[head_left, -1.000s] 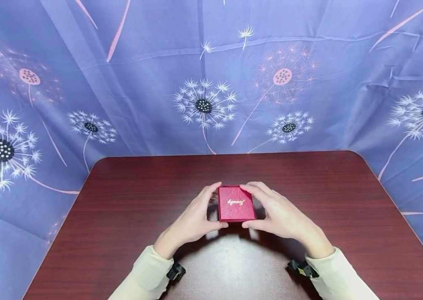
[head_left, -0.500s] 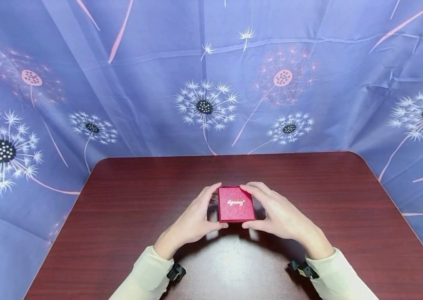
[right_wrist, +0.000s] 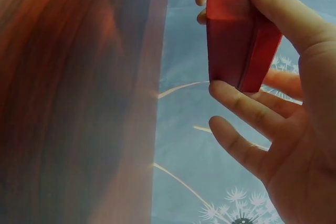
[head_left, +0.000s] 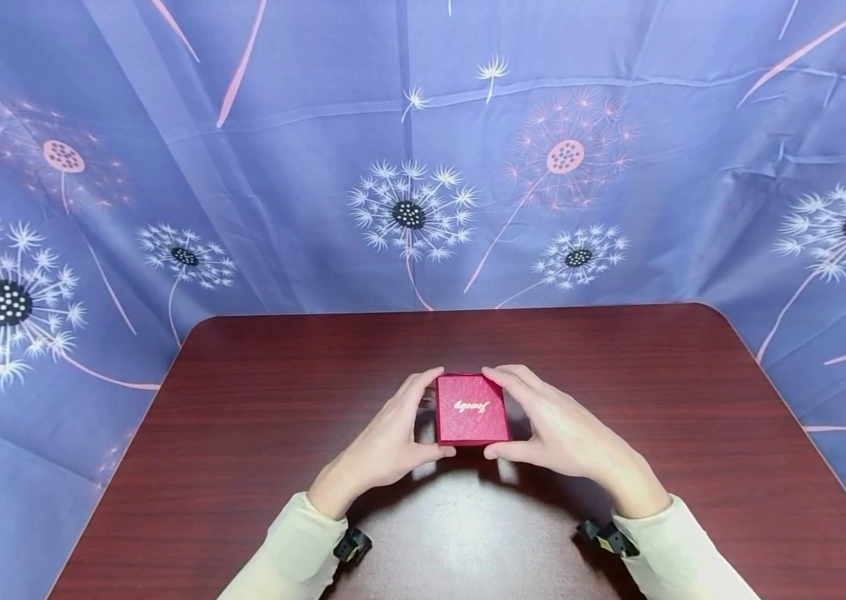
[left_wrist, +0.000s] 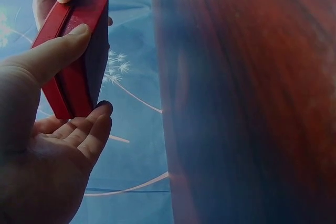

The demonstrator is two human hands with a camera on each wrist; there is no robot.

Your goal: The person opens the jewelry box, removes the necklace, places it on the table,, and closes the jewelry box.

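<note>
A small square red jewelry box [head_left: 472, 423] with gold lettering on its lid is held up above the table between both hands. The lettering reads upside down in the head view. My left hand [head_left: 385, 433] grips the box's left side, thumb on the near face and fingertips at the far edge and side. On the right side my right hand [head_left: 568, 425] grips it in the same way. A lid seam runs round the red box [left_wrist: 79, 72] in the left wrist view, and the lid sits closed. In the right wrist view the thumb presses the box [right_wrist: 231, 30] near that seam.
The dark red-brown wooden table [head_left: 280, 367] lies beneath both hands, with a bright light reflection near its front. A blue curtain [head_left: 302, 167] with dandelion prints hangs behind and at both sides. Black wrist devices [head_left: 352, 544] sit at both cream sleeves.
Hands and box stay nearly in place. The right fingertips have shifted very slightly on the box's far edge.
</note>
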